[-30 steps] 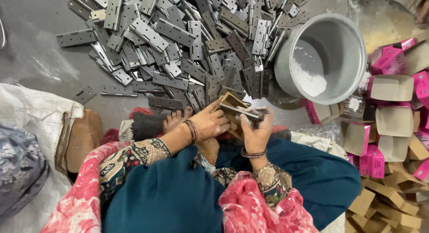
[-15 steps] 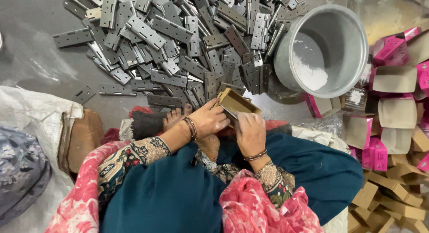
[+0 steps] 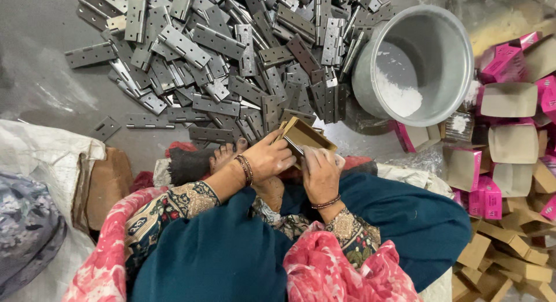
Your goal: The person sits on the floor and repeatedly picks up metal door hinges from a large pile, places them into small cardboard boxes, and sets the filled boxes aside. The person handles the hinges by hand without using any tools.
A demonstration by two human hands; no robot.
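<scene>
The left hand (image 3: 272, 158) and right hand (image 3: 320, 173) each keep a closed grip on a small brown cardboard box (image 3: 306, 136), held over the person's lap. Just beyond it a heap of metal hinges (image 3: 231, 59) covers the floor, beside a grey pot (image 3: 420, 64) holding white powder

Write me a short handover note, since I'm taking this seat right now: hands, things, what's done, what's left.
Left hand grips the small brown cardboard box from its left side. Right hand presses on the box's near end; whether it holds anything more is hidden.
Hinge pile lies on the floor ahead, metal pot with white powder to its right, pink cartons far right.
Done: box in hand, its top open. Left: closing it; the hinge pile remains large.
</scene>
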